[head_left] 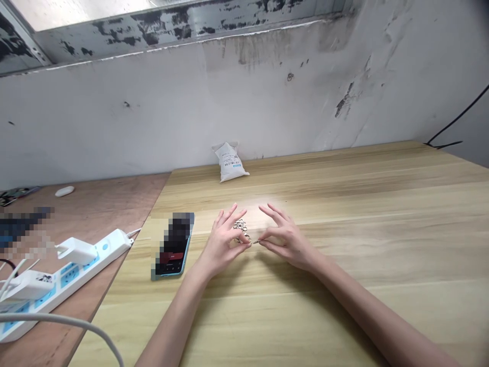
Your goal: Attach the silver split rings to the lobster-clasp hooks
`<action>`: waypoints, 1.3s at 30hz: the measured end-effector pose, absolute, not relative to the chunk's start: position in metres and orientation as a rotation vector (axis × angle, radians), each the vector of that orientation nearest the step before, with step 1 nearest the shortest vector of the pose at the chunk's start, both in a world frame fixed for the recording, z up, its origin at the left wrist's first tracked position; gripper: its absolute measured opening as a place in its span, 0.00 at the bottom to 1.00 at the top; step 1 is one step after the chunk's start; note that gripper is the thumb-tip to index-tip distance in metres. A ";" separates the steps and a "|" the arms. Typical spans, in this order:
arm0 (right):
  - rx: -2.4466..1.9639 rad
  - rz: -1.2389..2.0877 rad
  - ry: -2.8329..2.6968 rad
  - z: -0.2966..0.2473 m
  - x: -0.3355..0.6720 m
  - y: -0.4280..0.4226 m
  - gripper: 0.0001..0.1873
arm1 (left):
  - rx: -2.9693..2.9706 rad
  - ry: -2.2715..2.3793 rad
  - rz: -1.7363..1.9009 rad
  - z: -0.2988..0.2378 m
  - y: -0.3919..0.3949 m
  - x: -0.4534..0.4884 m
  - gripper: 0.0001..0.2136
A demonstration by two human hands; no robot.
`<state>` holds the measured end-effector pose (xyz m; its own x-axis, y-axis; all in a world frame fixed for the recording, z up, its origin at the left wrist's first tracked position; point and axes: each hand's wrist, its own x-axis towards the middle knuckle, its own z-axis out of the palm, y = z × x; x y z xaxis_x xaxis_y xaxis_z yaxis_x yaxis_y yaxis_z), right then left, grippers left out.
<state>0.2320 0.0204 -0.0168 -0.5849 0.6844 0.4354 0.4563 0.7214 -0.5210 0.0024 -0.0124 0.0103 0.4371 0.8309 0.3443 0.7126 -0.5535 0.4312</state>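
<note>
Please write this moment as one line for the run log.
left hand: touching metal rings | right hand: pinching small metal piece | nearby: phone | surface: wooden table

head-worn view close above a wood tabletop (344, 285), facing forward and down toward a scuffed wall (114, 122)

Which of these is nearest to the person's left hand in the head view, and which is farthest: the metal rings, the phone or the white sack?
From the left hand, nearest first:
1. Small metal rings: right beside it, on its right.
2. Smartphone in a blue case: on the table, to its left.
3. White sack: far ahead, against the wall.
</note>
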 end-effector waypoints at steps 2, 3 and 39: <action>-0.884 0.477 -2.272 -0.018 0.232 0.021 0.06 | 2.476 1.337 0.768 0.011 -0.013 0.003 0.04; -0.891 0.474 -2.267 -0.019 0.233 0.022 0.06 | 2.478 1.335 0.763 0.011 -0.013 0.003 0.05; -0.881 0.388 -2.245 -0.017 0.230 0.017 0.09 | 2.700 1.320 0.840 0.004 -0.014 0.011 0.08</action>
